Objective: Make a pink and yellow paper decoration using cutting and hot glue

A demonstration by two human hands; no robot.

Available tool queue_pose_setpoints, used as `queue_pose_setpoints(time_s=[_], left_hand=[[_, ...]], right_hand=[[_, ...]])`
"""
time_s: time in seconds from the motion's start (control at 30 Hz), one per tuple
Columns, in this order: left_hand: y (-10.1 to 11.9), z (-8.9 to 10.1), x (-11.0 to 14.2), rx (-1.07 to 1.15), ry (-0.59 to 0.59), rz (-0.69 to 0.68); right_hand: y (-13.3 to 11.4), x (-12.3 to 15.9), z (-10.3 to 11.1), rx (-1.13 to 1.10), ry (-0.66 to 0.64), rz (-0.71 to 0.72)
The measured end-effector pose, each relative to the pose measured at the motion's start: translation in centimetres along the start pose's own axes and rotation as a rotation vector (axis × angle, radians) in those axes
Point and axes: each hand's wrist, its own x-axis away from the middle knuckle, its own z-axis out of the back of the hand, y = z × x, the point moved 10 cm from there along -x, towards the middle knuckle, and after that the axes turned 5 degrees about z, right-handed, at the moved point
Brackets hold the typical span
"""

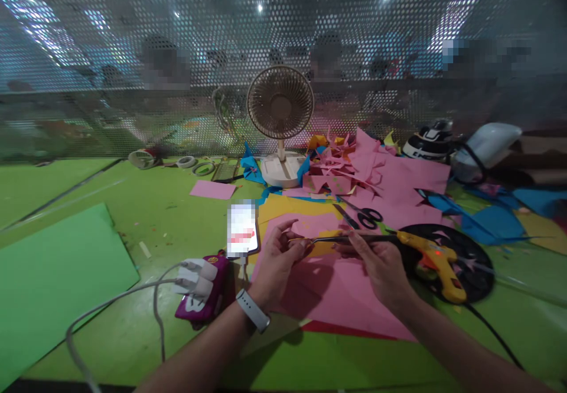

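Observation:
My right hand is closed around a slim dark tool that tapers like tweezers, its tip pointing left. At that tip, the fingers of my left hand are pinched together. Something thin and yellowish shows at these fingertips, too small to name. Both hands are above pink paper sheets, with a yellow sheet partly under them. Just beyond my right hand lie black-handled scissors. To its right, a yellow hot glue gun with a red light rests on a black round plate.
A fan stands before a perforated metal screen. Pink paper scraps are heaped beside it. At left are a lit phone, a purple pouch with white plugs, cables and a green sheet. Tape rolls lie farther back.

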Motion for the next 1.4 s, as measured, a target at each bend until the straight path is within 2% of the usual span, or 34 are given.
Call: queue_pose_setpoints(time_s=[0.2,0.93,1.17,1.4], left_hand=[[0.0,-0.1,0.0,-0.009,-0.019,-0.012],[0.0,-0.5,0.1,-0.012,-0.028,0.0],[-0.1,-0.4,0.3,0.005,-0.009,0.032],[0.4,-0.2,0.2,-0.028,0.011,0.005]], right_hand=[[-0.2,0.1,0.3,0.081,0.037,-0.02],[-0.5,-0.1,0.1,-0.018,-0.007,0.02],[-0.7,0.0,-0.1,-0.034,-0.029,0.04],[-1.3,0.1,0.1,-0.049,-0.027,0.056]])
